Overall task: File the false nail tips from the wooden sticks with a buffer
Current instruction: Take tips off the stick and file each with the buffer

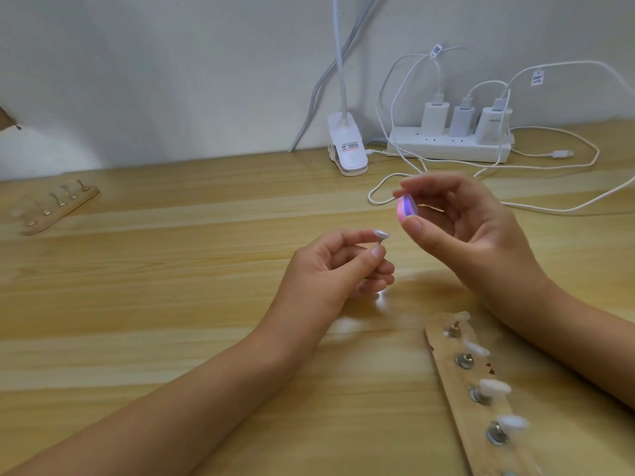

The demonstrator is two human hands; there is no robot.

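Note:
My left hand pinches a small metal holder with a pale false nail tip on top, held above the table centre. My right hand holds a small pink and purple buffer between thumb and fingers, just up and right of the tip, not touching it. A wooden stick at the lower right carries several nail tips on metal stands. A second wooden stick with several stands lies far left.
A white clip lamp stands at the back of the wooden table. A white power strip with three chargers sits right of it, and white cables loop across the table behind my right hand.

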